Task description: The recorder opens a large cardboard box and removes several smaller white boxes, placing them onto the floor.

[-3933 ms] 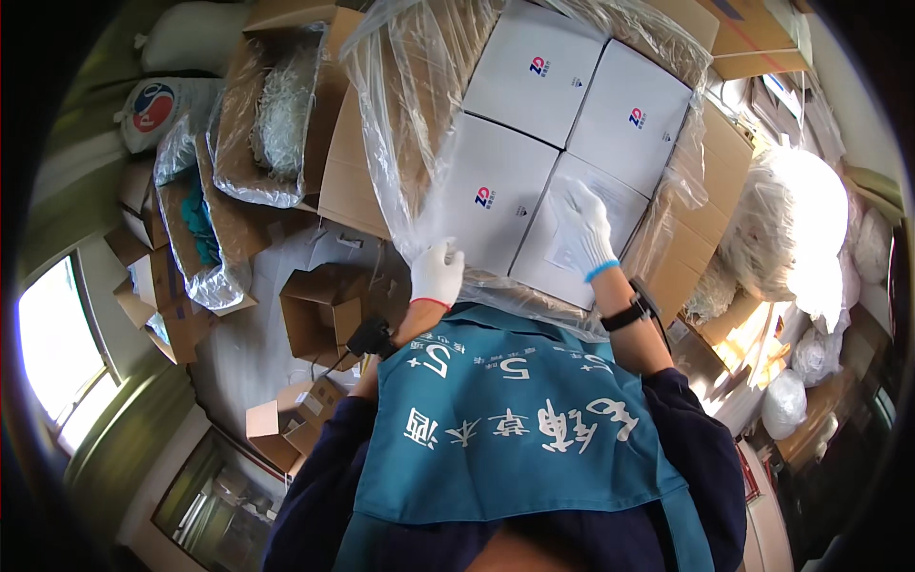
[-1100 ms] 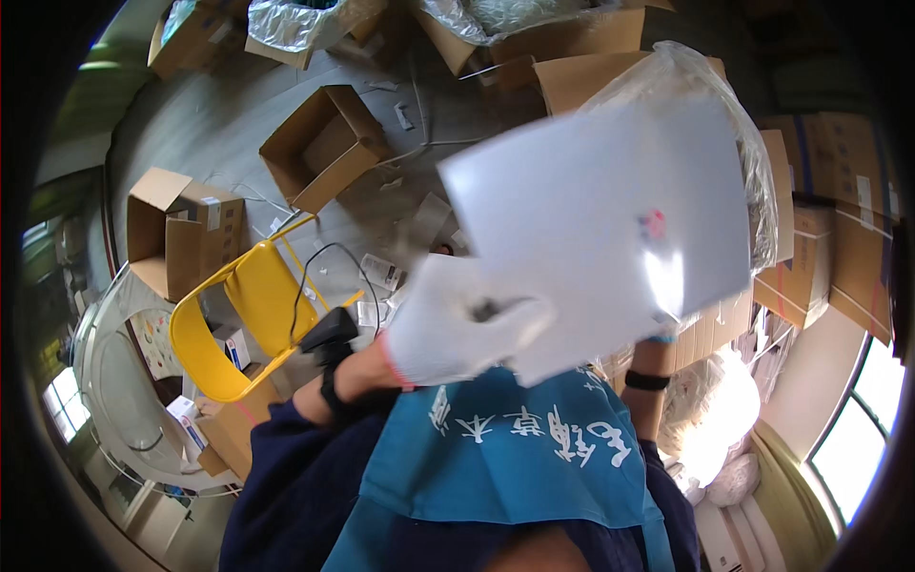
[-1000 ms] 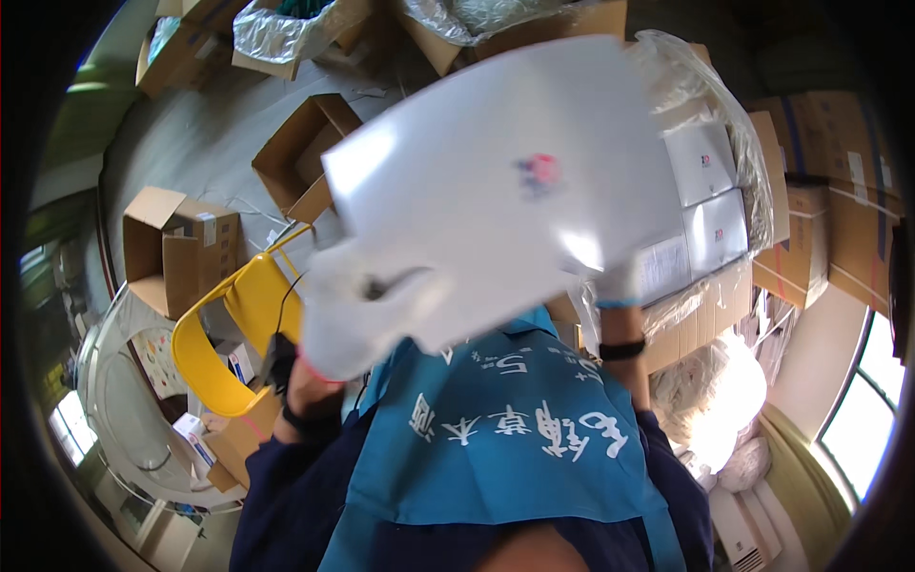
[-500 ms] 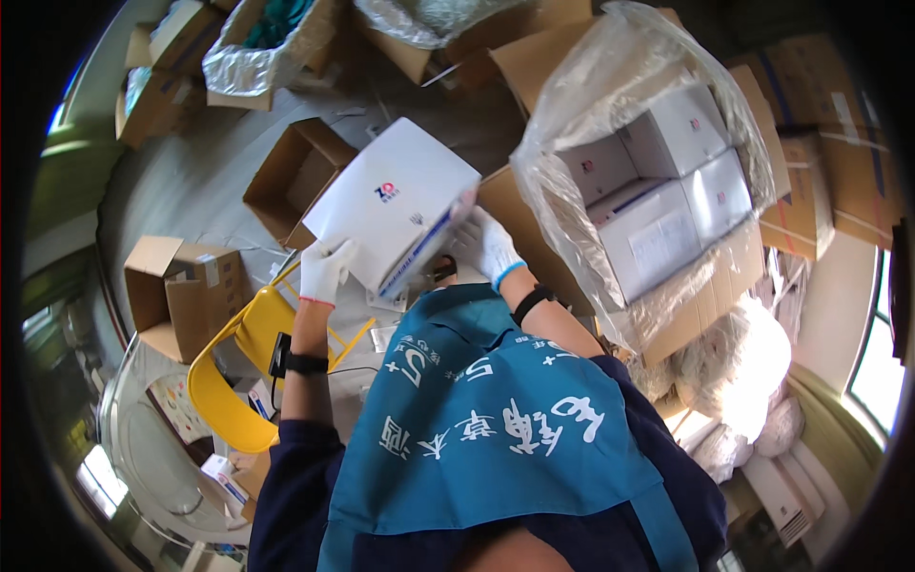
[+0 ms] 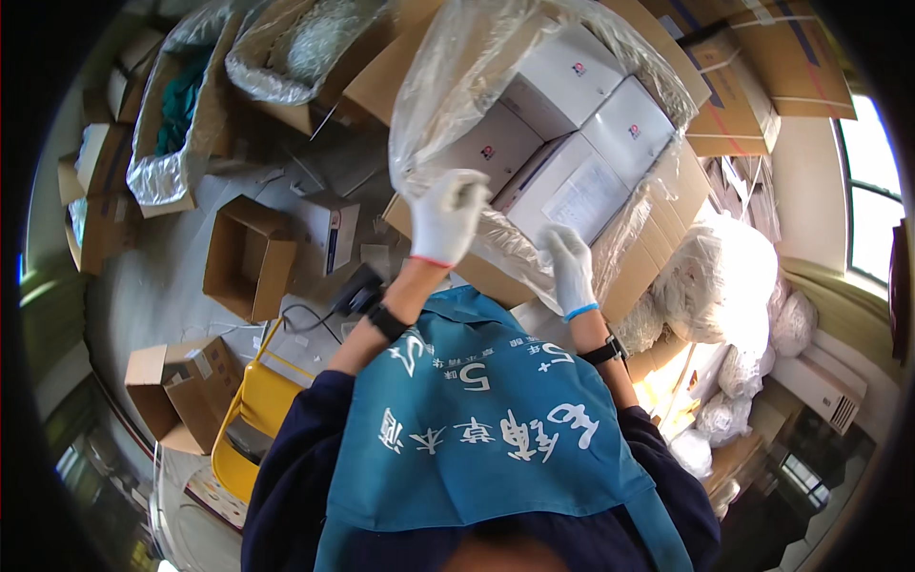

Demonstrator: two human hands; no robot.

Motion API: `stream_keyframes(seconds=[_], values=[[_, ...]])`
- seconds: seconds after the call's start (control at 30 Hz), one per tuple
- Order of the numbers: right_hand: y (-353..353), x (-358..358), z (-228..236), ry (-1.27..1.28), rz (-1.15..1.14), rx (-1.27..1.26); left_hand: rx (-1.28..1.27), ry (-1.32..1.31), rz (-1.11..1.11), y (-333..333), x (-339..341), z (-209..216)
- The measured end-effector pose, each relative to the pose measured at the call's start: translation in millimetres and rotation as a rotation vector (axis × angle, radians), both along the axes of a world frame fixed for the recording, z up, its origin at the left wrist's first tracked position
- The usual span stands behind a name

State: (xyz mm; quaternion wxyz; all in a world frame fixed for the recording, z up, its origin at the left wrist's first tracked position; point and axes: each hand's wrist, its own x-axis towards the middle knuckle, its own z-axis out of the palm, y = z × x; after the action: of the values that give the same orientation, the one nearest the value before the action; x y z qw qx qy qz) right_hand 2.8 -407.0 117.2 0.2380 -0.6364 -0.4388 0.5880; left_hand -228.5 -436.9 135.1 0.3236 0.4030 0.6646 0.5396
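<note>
White characters across teal apron, red-blue logos on white boxes

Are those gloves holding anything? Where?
Neither holds a white box. The left hand and right hand are by the plastic liner; whether they pinch it, I can't tell.

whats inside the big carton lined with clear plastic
Inside the carton, three white boxes stand higher, a pale sheet on the nearest; another white box shows lower down in the left gap. Whatever lies beneath these boxes is covered and cannot be seen.
</note>
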Motion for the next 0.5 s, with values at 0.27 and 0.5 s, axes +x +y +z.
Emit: stream_keyframes(seconds=[0.27, 0.5], values=[[29.3, 47.3, -51.8, -0.693, -0.058, -0.117, -0.724, 0.384, -0.403, 96.9, 118.0, -119.3], [70.0, 50.7, -66.5, -0.682, -0.395, -0.302, -0.853, 0.289, -0.35, 119.3, 121.2, -159.7]])
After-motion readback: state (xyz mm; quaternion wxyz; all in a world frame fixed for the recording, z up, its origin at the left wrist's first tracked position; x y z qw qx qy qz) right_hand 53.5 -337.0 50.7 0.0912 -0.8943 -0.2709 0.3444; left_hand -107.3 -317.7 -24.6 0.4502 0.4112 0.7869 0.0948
